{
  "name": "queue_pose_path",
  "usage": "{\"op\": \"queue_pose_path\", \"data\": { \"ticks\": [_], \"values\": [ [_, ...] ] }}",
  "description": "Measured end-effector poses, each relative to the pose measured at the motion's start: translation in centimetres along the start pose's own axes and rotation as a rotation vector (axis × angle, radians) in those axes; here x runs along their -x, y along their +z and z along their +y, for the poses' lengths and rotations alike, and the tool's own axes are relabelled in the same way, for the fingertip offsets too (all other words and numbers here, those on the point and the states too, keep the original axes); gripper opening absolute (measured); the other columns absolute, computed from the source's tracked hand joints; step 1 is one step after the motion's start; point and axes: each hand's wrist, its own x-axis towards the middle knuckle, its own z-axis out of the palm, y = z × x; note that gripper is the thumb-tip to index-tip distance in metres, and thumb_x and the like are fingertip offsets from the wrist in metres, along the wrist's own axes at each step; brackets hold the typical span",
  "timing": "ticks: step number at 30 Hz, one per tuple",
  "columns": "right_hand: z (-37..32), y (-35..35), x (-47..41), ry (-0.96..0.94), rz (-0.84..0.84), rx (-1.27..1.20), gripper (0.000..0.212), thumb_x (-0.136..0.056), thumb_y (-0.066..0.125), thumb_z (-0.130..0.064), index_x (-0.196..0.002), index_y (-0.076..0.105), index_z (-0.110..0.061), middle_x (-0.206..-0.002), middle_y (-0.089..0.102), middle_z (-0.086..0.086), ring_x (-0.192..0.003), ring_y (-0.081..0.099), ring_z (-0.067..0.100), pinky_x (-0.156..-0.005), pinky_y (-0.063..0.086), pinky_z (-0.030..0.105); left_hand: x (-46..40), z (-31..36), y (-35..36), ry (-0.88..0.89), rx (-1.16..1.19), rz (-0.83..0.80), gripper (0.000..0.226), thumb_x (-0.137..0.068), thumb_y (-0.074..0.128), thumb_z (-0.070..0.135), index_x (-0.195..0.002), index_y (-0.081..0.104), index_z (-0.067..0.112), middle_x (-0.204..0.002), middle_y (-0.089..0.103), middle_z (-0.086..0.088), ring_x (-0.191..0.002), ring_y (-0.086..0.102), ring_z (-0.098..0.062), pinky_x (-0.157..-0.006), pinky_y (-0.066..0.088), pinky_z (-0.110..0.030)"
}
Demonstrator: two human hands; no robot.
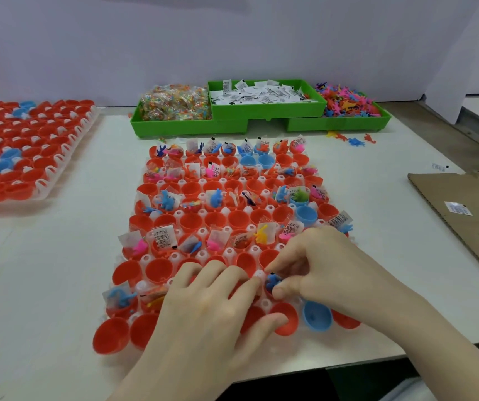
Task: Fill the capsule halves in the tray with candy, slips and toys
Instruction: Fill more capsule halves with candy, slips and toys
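Right hand fingers pinch a blue toy; left hand lies flat near the tray front edge.

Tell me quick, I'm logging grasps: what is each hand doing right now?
Left hand: open, fingers spread flat on the capsule tray, holding nothing.
Right hand: fingers pinch a small blue toy over a capsule half.

Bins stand behind the tray, cardboard right.

Capsule halves under left hand
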Motion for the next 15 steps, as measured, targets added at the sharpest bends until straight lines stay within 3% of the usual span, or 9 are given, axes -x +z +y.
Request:
{"op": "queue_pose_path", "data": {
  "ticks": [4,9,12,15],
  "values": [
    [0.6,0.1,0.4,-0.038,0.030,-0.039,0.040,-0.073,0.077,-0.024,-0.110,0.067,-0.031,-0.079,0.061,-0.019,-0.076,0.059,-0.004,-0.074,0.052,0.016,0.0,0.1,0.2,-0.005,0.001,0.004,0.047,-0.081,0.043,0.055,-0.088,0.075,0.021,-0.073,0.066,0.009,-0.068,0.062,-0.014,-0.065,0.044,-0.032],
    [0.4,0.2,1.4,-0.157,0.117,0.045,0.035,-0.075,0.067,-0.044,-0.109,0.067,-0.035,-0.091,0.067,-0.020,-0.083,0.059,-0.002,-0.076,0.051,0.019,-0.1,0.1,0.3,0.000,0.023,0.026,0.042,-0.082,0.044,0.053,-0.081,0.074,0.023,-0.071,0.064,0.009,-0.065,0.060,-0.015,-0.066,0.036,-0.030],
    [0.4,0.4,1.7,-0.198,0.176,0.088,0.018,-0.083,0.063,-0.034,-0.099,0.072,-0.033,-0.089,0.069,-0.017,-0.083,0.059,-0.001,-0.077,0.048,0.016,-0.1,0.2,0.2,-0.003,0.020,0.027,0.043,-0.082,0.044,0.052,-0.084,0.075,0.022,-0.071,0.064,0.009,-0.066,0.061,-0.015,-0.066,0.038,-0.031],
    [0.3,0.8,1.7,-0.215,0.141,0.113,0.018,-0.085,0.060,-0.027,-0.097,0.073,-0.030,-0.088,0.070,-0.012,-0.083,0.059,0.002,-0.075,0.046,0.014,-0.2,0.3,0.2,-0.002,0.011,0.010,0.041,-0.083,0.045,0.050,-0.081,0.074,0.022,-0.070,0.064,0.007,-0.065,0.061,-0.016,-0.067,0.035,-0.031]
  ]
}}
